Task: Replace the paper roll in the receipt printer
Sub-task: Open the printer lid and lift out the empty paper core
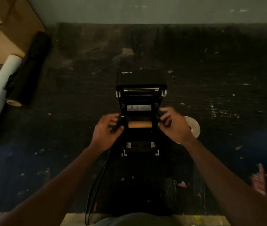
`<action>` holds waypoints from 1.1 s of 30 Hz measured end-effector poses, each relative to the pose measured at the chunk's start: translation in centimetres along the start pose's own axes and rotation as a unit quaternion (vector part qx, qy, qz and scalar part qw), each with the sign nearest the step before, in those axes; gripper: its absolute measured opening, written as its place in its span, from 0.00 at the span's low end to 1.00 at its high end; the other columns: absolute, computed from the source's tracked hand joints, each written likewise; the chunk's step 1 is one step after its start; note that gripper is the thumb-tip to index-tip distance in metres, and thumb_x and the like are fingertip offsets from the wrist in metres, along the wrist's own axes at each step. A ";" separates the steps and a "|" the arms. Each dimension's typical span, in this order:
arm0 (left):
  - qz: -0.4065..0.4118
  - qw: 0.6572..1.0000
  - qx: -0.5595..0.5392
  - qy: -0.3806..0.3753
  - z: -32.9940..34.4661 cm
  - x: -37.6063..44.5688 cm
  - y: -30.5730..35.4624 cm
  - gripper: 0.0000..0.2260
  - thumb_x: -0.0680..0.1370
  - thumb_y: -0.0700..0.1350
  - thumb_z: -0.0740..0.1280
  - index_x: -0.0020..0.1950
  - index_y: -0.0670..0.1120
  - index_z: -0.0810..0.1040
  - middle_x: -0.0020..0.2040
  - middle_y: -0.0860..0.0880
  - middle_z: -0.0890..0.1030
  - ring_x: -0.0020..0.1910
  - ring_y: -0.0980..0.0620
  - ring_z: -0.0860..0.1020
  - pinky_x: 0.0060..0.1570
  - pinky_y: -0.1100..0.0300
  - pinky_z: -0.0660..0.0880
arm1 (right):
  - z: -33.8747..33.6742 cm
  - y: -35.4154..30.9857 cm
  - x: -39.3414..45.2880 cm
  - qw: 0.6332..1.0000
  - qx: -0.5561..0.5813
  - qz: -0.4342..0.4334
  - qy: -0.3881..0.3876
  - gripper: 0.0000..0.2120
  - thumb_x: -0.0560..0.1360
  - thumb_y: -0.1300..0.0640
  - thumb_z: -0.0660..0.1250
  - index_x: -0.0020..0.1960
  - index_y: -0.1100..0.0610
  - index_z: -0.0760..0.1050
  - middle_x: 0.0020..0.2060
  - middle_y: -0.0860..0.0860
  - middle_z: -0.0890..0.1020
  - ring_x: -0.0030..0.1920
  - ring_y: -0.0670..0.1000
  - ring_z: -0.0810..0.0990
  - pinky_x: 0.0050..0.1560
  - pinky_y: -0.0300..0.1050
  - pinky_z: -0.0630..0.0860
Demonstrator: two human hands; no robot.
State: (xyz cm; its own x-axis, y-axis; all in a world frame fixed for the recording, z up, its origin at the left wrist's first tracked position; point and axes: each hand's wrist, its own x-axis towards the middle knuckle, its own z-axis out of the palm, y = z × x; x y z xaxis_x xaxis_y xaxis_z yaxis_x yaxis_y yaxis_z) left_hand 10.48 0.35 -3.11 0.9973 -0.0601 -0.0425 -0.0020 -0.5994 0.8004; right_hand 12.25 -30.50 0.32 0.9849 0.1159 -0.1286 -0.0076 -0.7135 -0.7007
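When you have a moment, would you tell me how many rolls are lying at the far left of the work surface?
2: a white roll at the left edge, and a black roll lying alongside it on its right. Others may be out of frame.

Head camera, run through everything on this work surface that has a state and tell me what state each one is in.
Printer: lid open, bay exposed.
Brown core: seated in the bay, bare of paper.
White paper roll: beside the printer, partly behind the right hand.
Left hand: at the bay's left edge, grip unclear.
Right hand: at the right edge, blurred.
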 end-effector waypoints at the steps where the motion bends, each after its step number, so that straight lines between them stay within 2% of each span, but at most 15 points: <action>1: 0.010 0.999 0.041 -0.025 0.6 -0.3 -0.5 0.26 0.73 0.53 0.75 0.71 0.57 0.73 0.60 0.55 0.77 0.54 0.60 0.81 0.54 0.53 0.84 | 0.6 0.4 -0.1 0.998 -0.045 -0.010 -0.038 0.31 0.74 0.57 0.77 0.74 0.49 0.70 0.55 0.48 0.82 0.46 0.42 0.80 0.51 0.49 0.83; 3: 0.014 0.994 0.090 -0.060 1.6 -0.3 -1.2 0.29 0.74 0.53 0.76 0.73 0.56 0.73 0.63 0.53 0.73 0.51 0.56 0.80 0.51 0.54 0.83 | 1.9 0.8 0.0 0.992 -0.101 -0.025 -0.070 0.33 0.73 0.53 0.77 0.76 0.48 0.69 0.58 0.49 0.80 0.50 0.43 0.78 0.55 0.46 0.77; 5: 0.018 0.992 0.112 -0.062 2.2 0.1 -1.5 0.30 0.74 0.54 0.77 0.75 0.56 0.72 0.64 0.53 0.70 0.49 0.55 0.78 0.49 0.60 0.81 | 2.6 0.9 0.7 0.988 -0.133 -0.035 -0.069 0.32 0.74 0.51 0.76 0.76 0.48 0.70 0.62 0.50 0.78 0.54 0.47 0.79 0.57 0.44 0.70; 8: 0.035 0.990 0.130 -0.045 2.9 1.0 -1.4 0.28 0.74 0.53 0.76 0.73 0.56 0.74 0.62 0.53 0.68 0.50 0.56 0.76 0.51 0.61 0.78 | 2.9 0.7 2.1 0.983 -0.160 -0.038 -0.077 0.24 0.75 0.49 0.76 0.70 0.50 0.77 0.61 0.50 0.79 0.57 0.52 0.82 0.59 0.52 0.74; 11: 0.051 0.992 0.108 -0.033 2.9 1.6 -1.0 0.21 0.74 0.49 0.77 0.67 0.53 0.79 0.62 0.52 0.70 0.56 0.53 0.76 0.57 0.56 0.79 | 1.9 0.6 2.8 0.986 -0.129 -0.033 -0.097 0.21 0.74 0.49 0.78 0.64 0.53 0.81 0.54 0.49 0.80 0.52 0.51 0.82 0.54 0.51 0.79; 13: 0.039 0.998 0.040 -0.037 2.2 1.7 -0.5 0.16 0.77 0.47 0.75 0.63 0.55 0.79 0.62 0.51 0.75 0.60 0.50 0.78 0.59 0.55 0.78 | 0.8 0.5 2.7 0.994 -0.048 -0.031 -0.091 0.18 0.73 0.50 0.78 0.60 0.52 0.82 0.52 0.46 0.80 0.51 0.48 0.82 0.52 0.46 0.80; 15: -0.015 0.995 -0.078 -0.063 1.3 1.5 0.8 0.11 0.79 0.47 0.73 0.61 0.54 0.80 0.58 0.52 0.82 0.59 0.50 0.83 0.57 0.58 0.80 | -0.4 -0.3 2.2 0.993 0.081 -0.012 -0.080 0.13 0.74 0.50 0.77 0.57 0.50 0.82 0.51 0.44 0.84 0.52 0.44 0.84 0.55 0.44 0.82; 17: -0.067 0.973 -0.207 -0.076 0.9 0.7 2.6 0.10 0.80 0.45 0.71 0.61 0.48 0.81 0.54 0.49 0.87 0.57 0.51 0.85 0.55 0.60 0.82 | -1.3 -1.4 1.2 0.978 0.191 0.014 -0.077 0.10 0.76 0.52 0.75 0.57 0.51 0.83 0.49 0.46 0.88 0.53 0.45 0.86 0.57 0.46 0.82; 19: -0.109 0.951 -0.284 -0.057 1.0 -0.8 4.4 0.11 0.81 0.43 0.70 0.63 0.45 0.81 0.53 0.48 0.88 0.55 0.50 0.86 0.53 0.57 0.83 | -1.7 -2.1 -0.7 0.965 0.251 0.030 -0.067 0.09 0.77 0.53 0.74 0.57 0.52 0.83 0.48 0.48 0.89 0.50 0.48 0.88 0.54 0.46 0.84; 22: -0.170 0.927 -0.331 -0.052 1.9 -3.6 6.3 0.10 0.80 0.45 0.71 0.61 0.45 0.83 0.53 0.48 0.88 0.53 0.47 0.87 0.52 0.56 0.84 | -1.3 -2.0 -4.7 0.936 0.342 0.076 -0.035 0.07 0.76 0.52 0.74 0.54 0.51 0.84 0.49 0.47 0.88 0.48 0.51 0.89 0.50 0.44 0.86; 25: -0.195 0.923 -0.326 -0.070 3.4 -6.1 7.0 0.08 0.80 0.45 0.71 0.58 0.46 0.84 0.50 0.46 0.89 0.50 0.47 0.88 0.51 0.56 0.84 | -0.7 -0.3 -9.1 0.904 0.407 0.134 0.001 0.16 0.69 0.41 0.77 0.51 0.50 0.86 0.49 0.52 0.89 0.48 0.54 0.89 0.49 0.45 0.86; 27: -0.205 0.923 -0.315 -0.082 4.6 -7.6 7.3 0.07 0.80 0.44 0.72 0.56 0.47 0.84 0.49 0.46 0.89 0.48 0.47 0.88 0.49 0.57 0.84 | -0.2 2.1 -11.8 0.880 0.435 0.184 0.042 0.17 0.67 0.40 0.78 0.49 0.51 0.86 0.48 0.54 0.89 0.48 0.56 0.89 0.50 0.48 0.86; 29: -0.202 0.929 -0.294 -0.093 5.8 -8.6 7.8 0.06 0.79 0.44 0.72 0.56 0.48 0.85 0.49 0.46 0.89 0.46 0.48 0.88 0.44 0.60 0.83 | 0.4 5.3 -14.0 0.883 0.391 0.243 0.094 0.14 0.69 0.44 0.79 0.49 0.51 0.85 0.44 0.53 0.89 0.47 0.55 0.89 0.50 0.49 0.85; 31: -0.198 0.935 -0.273 -0.107 7.3 -9.4 8.5 0.06 0.79 0.43 0.73 0.55 0.49 0.85 0.48 0.47 0.89 0.44 0.48 0.89 0.42 0.62 0.83 | 1.4 8.7 -15.7 0.918 0.224 0.295 0.142 0.09 0.72 0.48 0.79 0.47 0.51 0.84 0.39 0.48 0.87 0.45 0.52 0.87 0.50 0.48 0.82; 33: -0.201 0.936 -0.260 -0.128 8.9 -9.9 9.3 0.05 0.78 0.44 0.74 0.54 0.50 0.86 0.47 0.48 0.89 0.44 0.48 0.89 0.42 0.61 0.83 | 2.1 11.5 -16.7 0.938 0.076 0.300 0.153 0.08 0.72 0.49 0.79 0.46 0.50 0.83 0.39 0.47 0.85 0.45 0.51 0.86 0.47 0.45 0.79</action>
State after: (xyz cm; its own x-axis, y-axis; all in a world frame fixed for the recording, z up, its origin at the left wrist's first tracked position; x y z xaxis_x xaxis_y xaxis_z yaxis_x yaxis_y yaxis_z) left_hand -0.10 -11.75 -0.57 0.8592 -0.1416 -0.4917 0.4724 -0.1493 0.8686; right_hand -4.69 -39.16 -7.07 0.7985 -0.4964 -0.3407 -0.5786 -0.4762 -0.6621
